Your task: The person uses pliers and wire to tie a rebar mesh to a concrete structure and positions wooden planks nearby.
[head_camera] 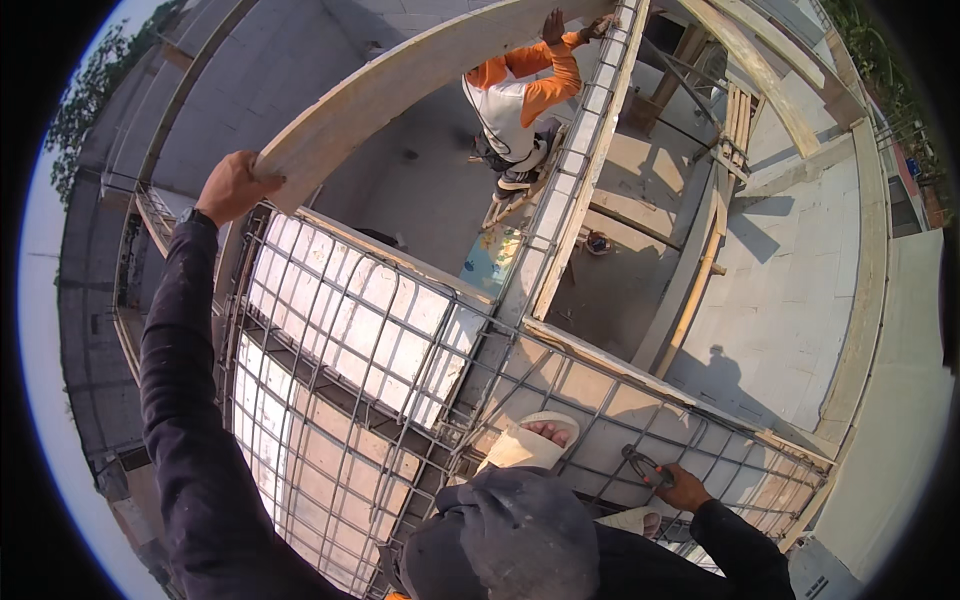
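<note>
My left hand grips the near end of a long wooden plank, thumb on one face. The plank runs up and away to the right, toward the top of the picture. Low on the right, my right hand holds a pair of pincers with orange on the handles, just above the steel rebar grid. Under the grid lie pale formwork boards. My sandalled foot rests on the grid; a second one is partly hidden by my clothing.
Below the plank, a co-worker in an orange and white shirt stands on a wooden support, arms raised by a rebar-lined beam form. Openings drop to a lower floor on both sides of that beam. A bamboo pole leans at right.
</note>
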{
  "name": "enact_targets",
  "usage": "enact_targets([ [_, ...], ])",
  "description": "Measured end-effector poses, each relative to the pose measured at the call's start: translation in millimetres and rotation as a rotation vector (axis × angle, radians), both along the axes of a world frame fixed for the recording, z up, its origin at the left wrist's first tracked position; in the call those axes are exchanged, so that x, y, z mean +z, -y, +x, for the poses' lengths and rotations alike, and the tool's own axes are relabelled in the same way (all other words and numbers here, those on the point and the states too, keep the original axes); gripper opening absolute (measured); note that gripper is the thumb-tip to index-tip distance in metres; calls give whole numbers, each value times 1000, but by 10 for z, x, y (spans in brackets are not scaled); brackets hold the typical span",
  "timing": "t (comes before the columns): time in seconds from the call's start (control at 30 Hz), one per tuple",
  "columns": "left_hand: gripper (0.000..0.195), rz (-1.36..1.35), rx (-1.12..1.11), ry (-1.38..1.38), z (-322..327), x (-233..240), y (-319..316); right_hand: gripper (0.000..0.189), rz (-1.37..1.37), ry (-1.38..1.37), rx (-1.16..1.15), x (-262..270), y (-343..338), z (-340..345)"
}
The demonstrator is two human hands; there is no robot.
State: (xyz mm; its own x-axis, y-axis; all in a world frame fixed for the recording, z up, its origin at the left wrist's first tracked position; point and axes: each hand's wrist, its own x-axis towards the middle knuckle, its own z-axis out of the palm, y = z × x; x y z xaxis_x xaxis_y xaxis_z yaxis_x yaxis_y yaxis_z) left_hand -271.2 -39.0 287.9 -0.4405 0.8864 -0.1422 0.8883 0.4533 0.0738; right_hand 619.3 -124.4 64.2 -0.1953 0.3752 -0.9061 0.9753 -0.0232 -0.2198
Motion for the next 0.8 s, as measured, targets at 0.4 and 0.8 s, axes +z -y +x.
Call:
enact_targets([
  [0.4, 39, 113, 81, 258, 1813, 741, 1193, 83, -158, 89, 307, 559, -597, -172],
  [0.8, 35, -102, 139, 65, 3709, 607, 2533, 141, -254, -1137, -522, 1552, -1625, -3901],
])
